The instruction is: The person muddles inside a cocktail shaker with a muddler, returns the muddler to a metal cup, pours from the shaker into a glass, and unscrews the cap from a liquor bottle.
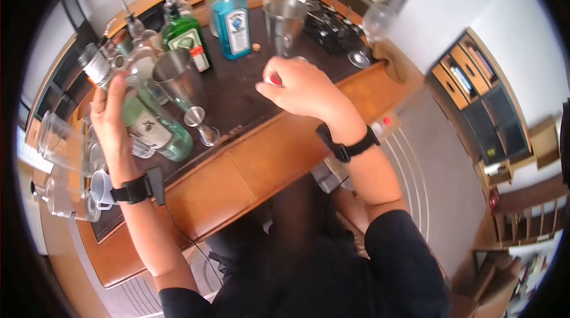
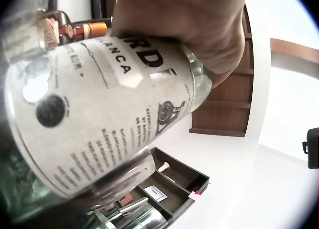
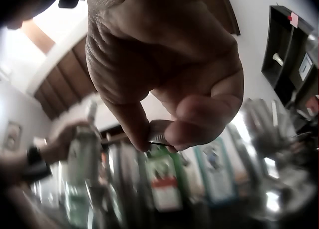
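In the head view my left hand [image 1: 108, 122] grips the upper part of a clear, green-tinted rum bottle [image 1: 155, 131] with a white label. The label [image 2: 94, 104] fills much of the left wrist view, and the hand hides the bottle's neck there. Over the middle of the counter, my right hand [image 1: 309, 86] pinches a small bottle cap [image 3: 158, 131] between thumb and fingers; its red top shows in the head view. Between the hands stand a metal jigger [image 1: 202, 127] and a shaker tin [image 1: 178, 77].
Behind are a green bottle [image 1: 187, 39], a blue gin bottle [image 1: 233, 24] and a tin [image 1: 285, 24] holding tools. A wine glass [image 1: 375, 24] stands at the right, a black rack [image 1: 332, 27] beside it. Plastic cups [image 1: 59, 143] crowd the left end. Leather trim [image 1: 249, 169] edges the counter.
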`<state>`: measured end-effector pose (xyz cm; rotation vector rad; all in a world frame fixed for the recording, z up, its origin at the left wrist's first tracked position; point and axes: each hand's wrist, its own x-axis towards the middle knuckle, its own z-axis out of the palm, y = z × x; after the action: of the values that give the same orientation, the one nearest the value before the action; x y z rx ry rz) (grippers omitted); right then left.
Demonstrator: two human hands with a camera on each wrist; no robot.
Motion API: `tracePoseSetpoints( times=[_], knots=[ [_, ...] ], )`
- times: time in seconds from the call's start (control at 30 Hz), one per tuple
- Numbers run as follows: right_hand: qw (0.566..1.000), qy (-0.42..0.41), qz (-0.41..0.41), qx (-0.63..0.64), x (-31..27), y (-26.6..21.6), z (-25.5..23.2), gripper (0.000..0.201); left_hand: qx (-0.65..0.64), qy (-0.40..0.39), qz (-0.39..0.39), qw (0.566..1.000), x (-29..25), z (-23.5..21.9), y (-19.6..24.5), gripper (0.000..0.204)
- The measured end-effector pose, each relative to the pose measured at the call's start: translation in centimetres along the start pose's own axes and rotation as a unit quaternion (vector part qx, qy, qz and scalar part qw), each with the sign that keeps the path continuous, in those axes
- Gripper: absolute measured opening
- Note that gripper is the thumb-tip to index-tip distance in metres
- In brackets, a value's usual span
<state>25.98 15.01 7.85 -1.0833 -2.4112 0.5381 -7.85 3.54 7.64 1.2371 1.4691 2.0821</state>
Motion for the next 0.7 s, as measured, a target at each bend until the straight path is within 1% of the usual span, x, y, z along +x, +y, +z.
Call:
tracePoseSetpoints(
  times=[0.03, 0.07, 0.1, 0.13, 0.2, 0.23, 0.3, 0.37, 0.4, 0.43, 0.5, 0.53, 0.6, 0.63, 0.7],
  knots=[
    [0.996, -0.052, 0.057, -0.041, -1.1, 2.1, 0.6, 0.034, -0.002, -0.012, -0.011, 1.000, -0.1, -0.2, 0.6, 0.035],
    [0.993, -0.043, 0.068, -0.085, -1.7, 5.9, 2.3, 0.035, 0.024, -0.012, 0.006, 1.000, -0.4, 0.2, 1.1, 0.035],
    [0.988, -0.035, 0.079, -0.126, -2.4, 8.9, 3.7, 0.036, 0.022, -0.013, 0.008, 1.000, -0.4, 0.2, 0.9, 0.035],
    [0.988, -0.031, 0.079, -0.125, -2.8, 9.7, 3.6, 0.036, 0.028, -0.013, 0.008, 1.000, -0.2, -0.1, 0.5, 0.035],
    [0.986, -0.028, 0.105, -0.128, -3.3, 9.9, 3.3, 0.038, 0.052, -0.013, 0.017, 0.998, -0.1, -0.2, 0.7, 0.035],
    [0.986, -0.028, 0.104, -0.126, -3.3, 9.9, 3.2, 0.038, 0.054, -0.012, 0.019, 0.998, -0.1, -0.1, 0.7, 0.035],
    [0.978, -0.081, 0.135, -0.137, -3.1, 8.4, 2.2, 0.039, 0.034, -0.003, 0.016, 0.999, -0.1, 0.2, 0.9, 0.034],
    [0.977, -0.082, 0.137, -0.139, -3.3, 8.5, 2.4, 0.040, 0.031, 0.002, 0.026, 0.999, -0.2, 0.2, 0.7, 0.032],
    [0.976, -0.081, 0.145, -0.143, -3.2, 8.6, 2.4, 0.041, 0.027, 0.003, 0.023, 0.999, -0.2, 0.3, 0.8, 0.032],
    [0.977, -0.081, 0.136, -0.141, -3.2, 8.5, 2.5, 0.041, 0.022, 0.004, 0.018, 1.000, -0.4, 0.6, 0.9, 0.032],
    [0.978, -0.067, 0.153, -0.121, -3.6, 8.4, 2.4, 0.046, 0.026, 0.006, 0.029, 0.999, -0.6, 1.0, 1.4, 0.031],
    [0.979, -0.066, 0.149, -0.121, -3.9, 8.3, 2.2, 0.046, 0.028, 0.005, 0.024, 0.999, -0.7, 1.0, 1.5, 0.030],
    [0.988, -0.009, 0.123, -0.097, -4.7, 8.2, 2.0, 0.051, 0.035, 0.004, 0.010, 0.999, -0.5, 0.6, 1.2, 0.031],
    [0.988, -0.010, 0.121, -0.097, -5.2, 8.0, 1.7, 0.051, 0.036, 0.007, 0.011, 0.999, -0.5, 0.5, 1.1, 0.031],
    [0.985, 0.041, 0.127, -0.106, -6.7, 7.1, 0.6, 0.052, 0.029, 0.012, 0.053, 0.998, -0.8, 1.0, 1.1, 0.033]
  ],
)
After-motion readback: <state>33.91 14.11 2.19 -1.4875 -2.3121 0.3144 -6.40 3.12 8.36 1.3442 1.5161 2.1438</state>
